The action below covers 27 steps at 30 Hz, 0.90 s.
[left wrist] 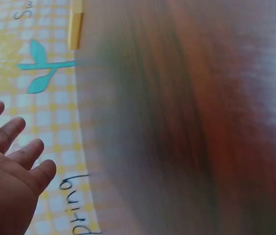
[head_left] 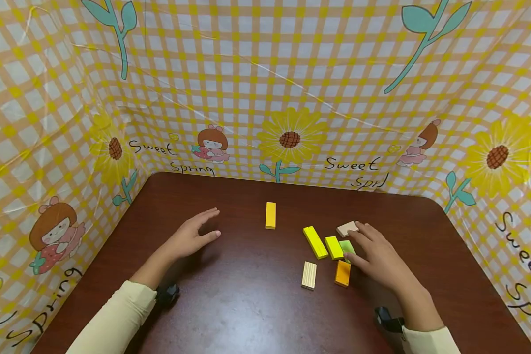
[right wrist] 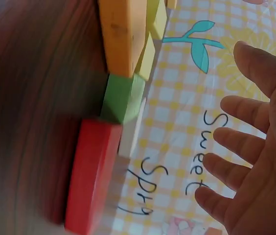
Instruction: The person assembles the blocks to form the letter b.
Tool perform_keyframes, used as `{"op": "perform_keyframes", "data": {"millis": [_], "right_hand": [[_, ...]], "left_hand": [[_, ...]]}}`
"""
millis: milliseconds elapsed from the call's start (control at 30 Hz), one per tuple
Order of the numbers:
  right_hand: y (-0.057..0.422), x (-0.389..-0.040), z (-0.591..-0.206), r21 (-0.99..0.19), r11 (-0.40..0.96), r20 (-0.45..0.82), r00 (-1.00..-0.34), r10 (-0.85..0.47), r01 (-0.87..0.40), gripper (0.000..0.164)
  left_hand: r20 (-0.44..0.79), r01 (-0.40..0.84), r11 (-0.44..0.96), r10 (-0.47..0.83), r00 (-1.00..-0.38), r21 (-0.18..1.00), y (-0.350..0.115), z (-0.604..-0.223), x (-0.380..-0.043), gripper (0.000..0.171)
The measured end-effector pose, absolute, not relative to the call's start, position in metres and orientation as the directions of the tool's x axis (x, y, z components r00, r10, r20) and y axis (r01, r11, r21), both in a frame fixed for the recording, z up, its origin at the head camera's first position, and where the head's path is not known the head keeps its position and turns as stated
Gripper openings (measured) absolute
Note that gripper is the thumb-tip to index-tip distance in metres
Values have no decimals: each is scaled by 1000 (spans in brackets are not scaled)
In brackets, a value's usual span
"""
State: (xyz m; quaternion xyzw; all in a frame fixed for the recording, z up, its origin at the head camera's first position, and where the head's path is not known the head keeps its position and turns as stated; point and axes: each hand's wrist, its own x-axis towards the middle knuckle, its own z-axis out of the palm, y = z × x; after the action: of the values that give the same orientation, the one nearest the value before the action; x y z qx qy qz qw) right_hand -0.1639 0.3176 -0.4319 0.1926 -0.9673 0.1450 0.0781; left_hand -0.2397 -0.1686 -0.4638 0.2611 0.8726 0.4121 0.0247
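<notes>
My right hand (head_left: 379, 258) hovers over the right end of a loose group of wooden blocks, fingers spread and holding nothing. Close to its fingertips lie a pale wood block (head_left: 347, 229) and a green block (head_left: 347, 249). A short yellow block (head_left: 334, 248), a longer yellow block (head_left: 315, 242), an orange block (head_left: 342, 274) and a pale striped block (head_left: 309, 275) lie around them. The right wrist view also shows a red block (right wrist: 91, 171), hidden by the hand in the head view. My left hand (head_left: 191, 240) is held over the table's left side, grasping nothing.
A yellow-orange block (head_left: 271, 215) lies apart near the back middle of the dark brown table (head_left: 230, 305). Checked cloth walls (head_left: 248, 88) with flower prints rise behind and on both sides. Black wrist devices (head_left: 167, 296) sit under the forearms.
</notes>
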Motion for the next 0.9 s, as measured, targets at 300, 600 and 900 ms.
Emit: {"op": "perform_keyframes", "data": {"millis": [300,600,900], "right_hand": [[302,-183,-444,-336,838,169,-903,-396,-431,54],[290,-199,-451,-390,803,128,-890,-437,-451,47],[286,-208,-448,-402,800,63,-885,-461,-445,38]], "left_hand": [[144,397,499,471,-870,771,-137,-475,-270,57],[132,490,536,571,-810,688,-108,-477,-289,51],[133,436,511,525,-841,741,-80,-478,-305,37]]}}
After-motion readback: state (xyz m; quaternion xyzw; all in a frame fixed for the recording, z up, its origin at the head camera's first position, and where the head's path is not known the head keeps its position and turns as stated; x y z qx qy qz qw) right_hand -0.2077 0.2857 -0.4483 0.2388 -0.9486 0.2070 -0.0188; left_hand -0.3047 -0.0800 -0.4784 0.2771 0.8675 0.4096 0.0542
